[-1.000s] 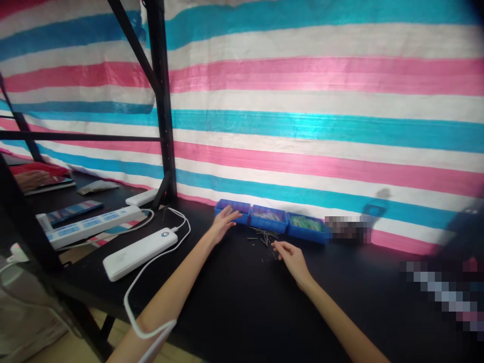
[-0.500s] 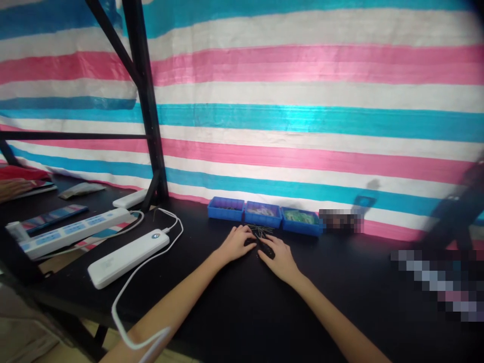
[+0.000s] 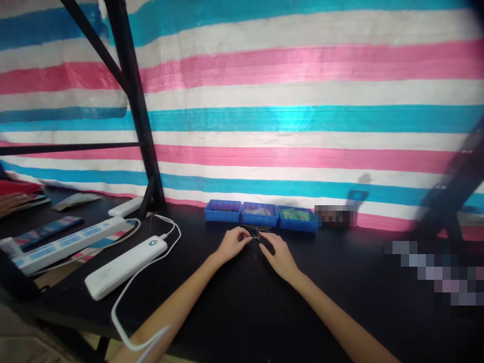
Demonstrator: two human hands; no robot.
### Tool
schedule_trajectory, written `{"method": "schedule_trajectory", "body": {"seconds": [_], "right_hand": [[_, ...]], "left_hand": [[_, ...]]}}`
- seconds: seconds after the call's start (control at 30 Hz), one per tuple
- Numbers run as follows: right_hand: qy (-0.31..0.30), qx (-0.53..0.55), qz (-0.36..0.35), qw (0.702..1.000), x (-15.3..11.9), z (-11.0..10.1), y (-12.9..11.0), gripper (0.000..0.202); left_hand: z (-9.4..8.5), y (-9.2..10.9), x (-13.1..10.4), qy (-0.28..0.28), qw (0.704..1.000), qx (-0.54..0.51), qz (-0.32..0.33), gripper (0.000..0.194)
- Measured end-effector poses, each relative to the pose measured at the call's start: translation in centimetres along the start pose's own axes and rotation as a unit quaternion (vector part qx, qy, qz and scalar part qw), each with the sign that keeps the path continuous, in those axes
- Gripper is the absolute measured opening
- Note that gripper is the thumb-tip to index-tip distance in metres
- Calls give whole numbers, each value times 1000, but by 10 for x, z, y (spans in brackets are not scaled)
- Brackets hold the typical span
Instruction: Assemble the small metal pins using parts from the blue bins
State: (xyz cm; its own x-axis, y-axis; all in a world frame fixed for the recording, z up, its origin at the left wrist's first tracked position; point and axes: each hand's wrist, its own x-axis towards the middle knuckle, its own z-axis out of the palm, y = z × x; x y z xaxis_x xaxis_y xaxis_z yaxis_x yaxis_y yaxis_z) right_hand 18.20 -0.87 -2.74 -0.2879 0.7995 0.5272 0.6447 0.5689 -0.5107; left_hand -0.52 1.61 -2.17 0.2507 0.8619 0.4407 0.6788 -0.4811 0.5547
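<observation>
My left hand [image 3: 234,243] rests on the black table with its fingers curled, thumb and forefinger together at a thin stick-like piece [image 3: 254,237]; its exact kind is too small to tell. Opposite, my right hand [image 3: 279,253] has thumb and forefinger apart, its forefinger tip close to the same small pieces. A loose pile of thin, pale, stick-like pieces [image 3: 259,229] lies just beyond both hands. Behind the pile, three blue trays stand in a row: the left tray [image 3: 223,218] with small dark pieces, the middle tray [image 3: 260,220] with whitish ones, the right tray [image 3: 298,226] with green ones.
A white power bank [image 3: 124,267] with a white cable [image 3: 123,322] lies left of my left arm, the cable crossing over that forearm. Farther left are a power strip [image 3: 71,244] and a phone [image 3: 49,231]. A black metal post [image 3: 138,116] rises before the striped sheet [image 3: 287,166].
My left fingertips have drawn slightly back from the pile and closed together. My right thumb and forefinger remain apart. The view has shifted a little, with the trays standing slightly farther left.
</observation>
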Motion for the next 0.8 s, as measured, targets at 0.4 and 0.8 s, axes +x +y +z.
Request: {"method": "schedule_trajectory", "body": {"seconds": [0.4, 0.8], "right_hand": [[45, 83, 60, 994, 1, 0, 0, 21], [78, 198, 95, 972, 5, -1, 1, 19]], "left_hand": [[9, 18, 4, 17, 974, -224, -35, 26], [11, 21, 2, -14, 953, -288, -91, 32]]}}
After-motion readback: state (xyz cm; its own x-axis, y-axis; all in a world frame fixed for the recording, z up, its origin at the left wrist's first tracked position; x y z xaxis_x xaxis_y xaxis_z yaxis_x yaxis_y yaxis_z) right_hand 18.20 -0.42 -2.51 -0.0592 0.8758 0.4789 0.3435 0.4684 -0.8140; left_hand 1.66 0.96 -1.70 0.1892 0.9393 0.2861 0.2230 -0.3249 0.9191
